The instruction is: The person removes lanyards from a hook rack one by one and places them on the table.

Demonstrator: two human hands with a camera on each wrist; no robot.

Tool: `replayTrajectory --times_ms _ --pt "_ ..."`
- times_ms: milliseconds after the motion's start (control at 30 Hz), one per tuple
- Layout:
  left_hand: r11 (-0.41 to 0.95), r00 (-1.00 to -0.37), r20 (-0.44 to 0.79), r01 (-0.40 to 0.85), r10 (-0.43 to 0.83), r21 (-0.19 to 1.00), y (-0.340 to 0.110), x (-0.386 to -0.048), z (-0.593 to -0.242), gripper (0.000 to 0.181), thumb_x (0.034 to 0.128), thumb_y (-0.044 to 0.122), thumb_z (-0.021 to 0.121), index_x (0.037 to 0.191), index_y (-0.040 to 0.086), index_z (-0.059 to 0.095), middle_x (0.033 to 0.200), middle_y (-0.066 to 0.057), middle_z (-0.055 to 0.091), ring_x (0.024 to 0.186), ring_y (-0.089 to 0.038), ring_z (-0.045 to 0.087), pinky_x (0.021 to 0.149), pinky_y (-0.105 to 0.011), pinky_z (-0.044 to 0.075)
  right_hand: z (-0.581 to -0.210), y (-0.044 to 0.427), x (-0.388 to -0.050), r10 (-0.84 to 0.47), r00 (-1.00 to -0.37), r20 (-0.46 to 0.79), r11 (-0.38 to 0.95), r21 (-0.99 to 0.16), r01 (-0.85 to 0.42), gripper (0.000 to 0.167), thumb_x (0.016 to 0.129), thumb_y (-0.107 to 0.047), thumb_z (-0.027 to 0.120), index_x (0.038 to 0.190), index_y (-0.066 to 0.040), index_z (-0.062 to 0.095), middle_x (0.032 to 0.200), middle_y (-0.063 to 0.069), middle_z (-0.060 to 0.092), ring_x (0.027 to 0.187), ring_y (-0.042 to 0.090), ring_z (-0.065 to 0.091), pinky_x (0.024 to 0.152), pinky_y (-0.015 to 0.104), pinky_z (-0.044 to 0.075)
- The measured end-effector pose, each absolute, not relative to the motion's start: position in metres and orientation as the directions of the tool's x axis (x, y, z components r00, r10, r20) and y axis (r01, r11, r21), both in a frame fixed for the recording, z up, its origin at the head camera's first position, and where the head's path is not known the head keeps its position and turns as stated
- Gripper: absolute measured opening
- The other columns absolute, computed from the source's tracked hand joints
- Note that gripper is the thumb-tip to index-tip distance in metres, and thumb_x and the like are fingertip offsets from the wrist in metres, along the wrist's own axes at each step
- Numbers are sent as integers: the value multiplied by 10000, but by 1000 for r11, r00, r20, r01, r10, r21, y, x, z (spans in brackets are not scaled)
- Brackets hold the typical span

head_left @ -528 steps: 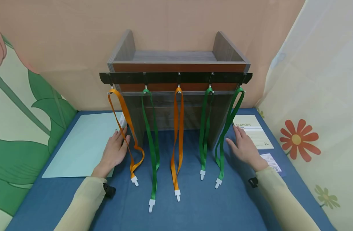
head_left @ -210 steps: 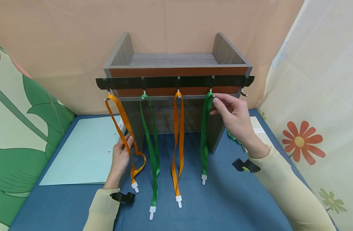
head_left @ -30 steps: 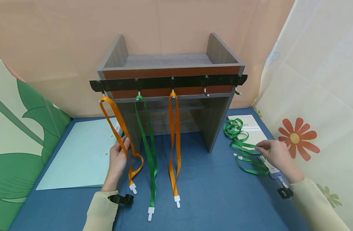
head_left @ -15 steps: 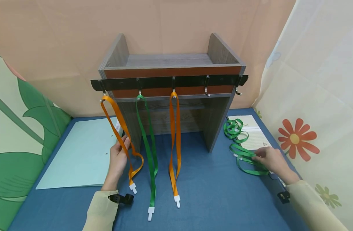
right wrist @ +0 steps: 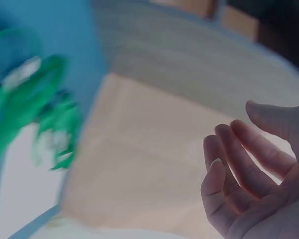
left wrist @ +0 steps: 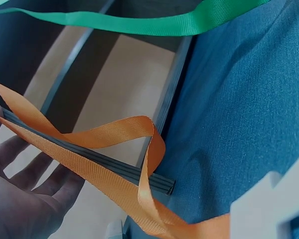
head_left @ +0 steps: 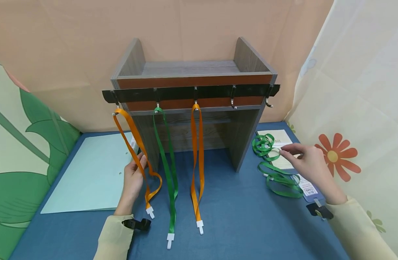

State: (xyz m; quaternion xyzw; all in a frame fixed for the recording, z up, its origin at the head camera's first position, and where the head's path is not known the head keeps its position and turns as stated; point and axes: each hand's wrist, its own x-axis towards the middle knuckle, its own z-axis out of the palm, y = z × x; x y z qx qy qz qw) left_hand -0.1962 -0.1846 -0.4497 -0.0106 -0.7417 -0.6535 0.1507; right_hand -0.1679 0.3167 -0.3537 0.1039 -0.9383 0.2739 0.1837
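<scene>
My left hand [head_left: 132, 177] grips the front edge of the left side panel [left wrist: 89, 157] of a grey wooden shelf; its fingertips are partly hidden in the left wrist view. Just in front hangs an orange lanyard [head_left: 136, 130]. My right hand [head_left: 307, 162] hovers with loosely bent fingers, holding nothing. Below it one green lanyard [head_left: 285, 195] lies loosely looped on the table, and another green lanyard [head_left: 263, 145] sits bunched on a notepad [head_left: 283, 139]. A green lanyard [head_left: 164, 144] and an orange lanyard [head_left: 194, 144] still hang from hooks.
A black hook rail [head_left: 215, 92] crosses the shelf front [head_left: 192, 82]; its two right hooks [head_left: 232, 104] carry nothing. A pale blue folder [head_left: 88, 173] lies at left. A card in a blue holder [head_left: 307, 187] lies at right, and a patterned curtain [head_left: 364, 90] borders that side.
Both right-hand green lanyards went from their hooks to the table at right. In the last half second my right hand let go of the front one and rose. My left hand stays put.
</scene>
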Motion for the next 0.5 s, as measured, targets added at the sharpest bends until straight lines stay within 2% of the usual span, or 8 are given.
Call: replayTrajectory --times_ms 233,500 --pt "152 -960 209 182 -185 971 -185 -197 -448 368 1013 158 484 1318 -41 540 1221 -213 582 968 -118 558 863 -249 428 -313 268 -158 -146 -823 549 761 -468 -448 182 830 -140 759 1002 -81 746 876 21 707 691 117 601 634 135 452" --pt "147 -949 252 226 -188 963 -183 -194 -448 391 1007 222 504 1311 -17 559 1183 -221 602 929 -104 584 829 -219 446 -300 217 -156 -237 -727 644 670 -433 -603 234 784 -93 795 1012 -90 739 935 -9 704 761 83 635 669 212 511"
